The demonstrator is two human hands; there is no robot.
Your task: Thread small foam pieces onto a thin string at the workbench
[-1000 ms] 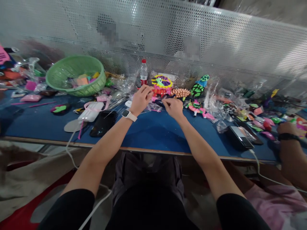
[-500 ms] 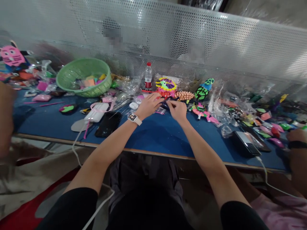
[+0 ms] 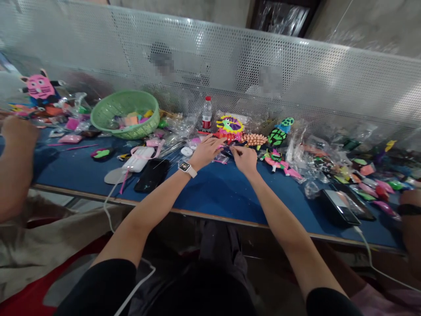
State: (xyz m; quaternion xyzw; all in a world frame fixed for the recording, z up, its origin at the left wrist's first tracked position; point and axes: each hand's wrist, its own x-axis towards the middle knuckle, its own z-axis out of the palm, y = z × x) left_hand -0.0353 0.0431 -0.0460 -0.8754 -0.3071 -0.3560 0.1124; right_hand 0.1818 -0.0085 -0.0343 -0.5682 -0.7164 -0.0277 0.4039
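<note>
Head view | landmark: red-capped bottle (image 3: 207,115) | dark piece (image 3: 226,151): nearer than bottle, slightly right | left hand (image 3: 207,153): fingers half-curved, tips at dark piece, grip cannot be told | right hand (image 3: 245,159): fingers curled, pinching dark piece | green basket (image 3: 102,115): left of bottle

Your hands (image 3: 207,153) (image 3: 245,160): two, mid-frame
Your watch (image 3: 187,168): one, left wrist
Green basket (image 3: 138,131): one, upper left
Red-capped bottle (image 3: 207,113): one, you'll find it upper middle
Pink cat-faced figure (image 3: 40,86): one, upper left
</note>
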